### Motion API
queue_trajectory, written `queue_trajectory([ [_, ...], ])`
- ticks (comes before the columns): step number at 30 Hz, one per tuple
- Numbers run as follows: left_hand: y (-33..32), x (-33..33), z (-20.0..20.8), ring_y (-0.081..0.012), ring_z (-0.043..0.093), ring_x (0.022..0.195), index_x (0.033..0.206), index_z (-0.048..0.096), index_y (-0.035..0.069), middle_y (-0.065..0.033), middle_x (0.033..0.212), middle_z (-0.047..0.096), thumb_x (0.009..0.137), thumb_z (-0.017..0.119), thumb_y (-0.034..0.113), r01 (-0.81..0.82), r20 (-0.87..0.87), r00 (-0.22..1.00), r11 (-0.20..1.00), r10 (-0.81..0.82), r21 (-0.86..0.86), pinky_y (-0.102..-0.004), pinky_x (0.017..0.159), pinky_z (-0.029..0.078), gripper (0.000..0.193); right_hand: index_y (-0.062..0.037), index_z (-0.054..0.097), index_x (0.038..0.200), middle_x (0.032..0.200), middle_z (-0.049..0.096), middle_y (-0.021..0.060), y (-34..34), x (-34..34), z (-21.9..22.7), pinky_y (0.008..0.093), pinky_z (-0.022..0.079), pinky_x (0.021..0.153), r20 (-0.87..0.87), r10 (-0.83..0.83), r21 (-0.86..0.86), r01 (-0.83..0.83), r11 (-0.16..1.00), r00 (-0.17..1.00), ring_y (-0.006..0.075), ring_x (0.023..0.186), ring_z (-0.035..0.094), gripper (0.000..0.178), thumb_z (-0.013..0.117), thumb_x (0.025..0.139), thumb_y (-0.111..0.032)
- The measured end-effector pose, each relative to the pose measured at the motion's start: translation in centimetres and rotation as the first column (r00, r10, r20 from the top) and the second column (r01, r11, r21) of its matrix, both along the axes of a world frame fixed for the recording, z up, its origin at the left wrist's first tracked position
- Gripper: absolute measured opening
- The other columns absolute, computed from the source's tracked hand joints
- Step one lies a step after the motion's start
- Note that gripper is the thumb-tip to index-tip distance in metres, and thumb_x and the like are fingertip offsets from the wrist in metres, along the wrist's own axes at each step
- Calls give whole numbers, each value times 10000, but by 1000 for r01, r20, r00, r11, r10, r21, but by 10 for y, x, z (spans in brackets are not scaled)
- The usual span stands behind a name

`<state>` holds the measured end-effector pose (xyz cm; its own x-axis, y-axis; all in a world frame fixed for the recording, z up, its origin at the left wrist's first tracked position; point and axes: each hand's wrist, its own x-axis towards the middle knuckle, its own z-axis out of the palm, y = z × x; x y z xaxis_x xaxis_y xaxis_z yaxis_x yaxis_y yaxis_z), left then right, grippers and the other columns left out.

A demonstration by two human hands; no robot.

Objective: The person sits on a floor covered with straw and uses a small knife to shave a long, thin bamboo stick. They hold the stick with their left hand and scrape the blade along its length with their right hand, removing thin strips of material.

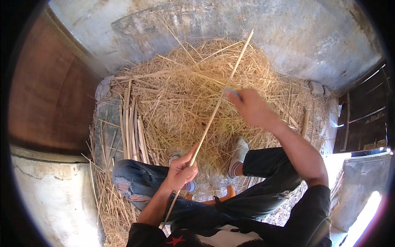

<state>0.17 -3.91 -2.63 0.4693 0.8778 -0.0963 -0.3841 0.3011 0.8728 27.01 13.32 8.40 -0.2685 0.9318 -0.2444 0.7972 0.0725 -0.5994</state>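
Note:
A long, pale, thin bamboo stick (210,123) slants across the middle, from near my lap up toward the wall. My left hand (181,173) is closed around its lower part, above my left thigh. Higher along it, my right hand (251,105) is closed on a small grey blade, apparently a knife (233,94), which meets the stick's upper half. Motion blurs the blade's edge, and my fingers hide its handle. A deep heap of straw-coloured shavings (185,99) lies beyond my feet and around them.
Split bamboo strips (131,127) lie at the left of the heap. A stained plaster wall (247,20) closes off the far side. A brown panel (49,90) stands at left, dark boards (364,115) at right. Part of an orange seat (230,191) shows between my legs.

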Motion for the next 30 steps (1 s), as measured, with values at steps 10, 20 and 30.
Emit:
queue_trajectory([
  [10,1,-4,5,-47,316,460,1615,241,44,37,650,387,966,497,-42,-40,66,997,996,46,-83,-234,429,276,703,50,699,905,816,666,306,-63,-42,-26,553,532,773,-81,320,-15,-322,947,944,471,816,680,700,396,1049,-565],
  [20,1,-3,10,-49,300,439,1607,241,13,36,638,388,962,507,-26,-60,124,990,994,71,-89,-239,418,266,699,44,681,842,682,615,283,-39,-42,-8,541,494,669,-131,78,12,-78,997,988,457,669,649,602,441,1060,-463],
  [30,-1,-3,7,-47,297,445,1609,241,22,41,644,383,975,513,-20,-86,82,992,993,92,-77,-242,420,264,691,49,672,855,662,618,251,-29,-40,5,521,516,676,-97,106,-28,-110,994,990,445,672,655,645,421,1058,-510],
])
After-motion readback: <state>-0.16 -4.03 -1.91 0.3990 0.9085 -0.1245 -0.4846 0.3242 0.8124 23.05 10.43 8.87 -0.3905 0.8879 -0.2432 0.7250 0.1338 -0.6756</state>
